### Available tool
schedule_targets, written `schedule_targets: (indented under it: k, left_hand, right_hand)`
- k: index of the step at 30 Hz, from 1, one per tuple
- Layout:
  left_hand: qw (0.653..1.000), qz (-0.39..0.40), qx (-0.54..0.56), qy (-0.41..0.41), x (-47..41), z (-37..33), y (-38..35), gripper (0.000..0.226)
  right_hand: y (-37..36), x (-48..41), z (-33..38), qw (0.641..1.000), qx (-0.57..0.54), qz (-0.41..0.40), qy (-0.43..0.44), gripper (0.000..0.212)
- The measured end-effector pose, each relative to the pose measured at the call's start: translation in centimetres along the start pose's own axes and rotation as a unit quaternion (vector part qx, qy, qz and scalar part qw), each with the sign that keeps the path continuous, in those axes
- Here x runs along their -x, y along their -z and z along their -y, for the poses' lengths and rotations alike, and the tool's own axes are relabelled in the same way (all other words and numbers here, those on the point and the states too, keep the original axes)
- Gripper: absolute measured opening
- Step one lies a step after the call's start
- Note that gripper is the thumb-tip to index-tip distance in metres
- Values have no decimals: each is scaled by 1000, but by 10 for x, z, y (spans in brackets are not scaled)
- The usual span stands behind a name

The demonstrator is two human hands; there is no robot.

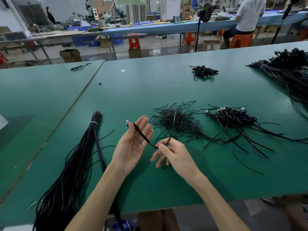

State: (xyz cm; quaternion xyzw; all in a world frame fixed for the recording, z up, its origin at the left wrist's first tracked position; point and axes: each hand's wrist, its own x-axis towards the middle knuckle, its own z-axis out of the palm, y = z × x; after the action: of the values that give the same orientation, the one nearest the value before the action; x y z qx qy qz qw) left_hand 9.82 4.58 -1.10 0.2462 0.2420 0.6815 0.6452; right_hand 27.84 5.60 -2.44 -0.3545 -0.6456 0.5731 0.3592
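The far end of the cable (143,137) cannot be traced: past the right hand (173,155) it arcs up and away and is lost against the pile of loose black wires (181,125) behind it. The long bundle (73,164) on the left runs off the near edge of the green surface (150,84), and the big bundle (291,72) at far right is cut by the frame.

The cable is held in the air above the surface, between both hands. Its silver plug (127,122) sticks out past the left hand (133,145), pointing up and left, away from the person. From there the long axis slants down and right across the upturned left palm to the right hand, then bends sharply upward.

The left fingers (145,124) are straight and slightly apart, with the thumb pressing the cable just behind the plug. The right thumb and forefinger are clamped on the cable at the bend; the other right fingers hang loose below.

A heap of plugged cables (233,117) lies to the right
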Motion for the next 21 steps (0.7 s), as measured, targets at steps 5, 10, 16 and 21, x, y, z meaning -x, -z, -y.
schedule_targets:
  k: [5, 10, 16, 21]
  left_hand:
    - [999, -31, 2, -13, -1, -3, -1, 48]
    - [996, -67, 63, 6, 1, -5, -1, 39]
    - [989, -24, 136, 52, 1, -8, 2, 30]
    - [995, 25, 72, 60, 2, -8, 8, 39]
  right_hand:
    - [1, 0, 2, 1000, -3, 18, -2, 12]
    - [-2, -1, 0, 999, 24, 26, -6, 11]
    - [-4, -1, 1, 999, 31, 13, -4, 12]
    - [-3, 0, 2, 1000, 21, -8, -1, 15]
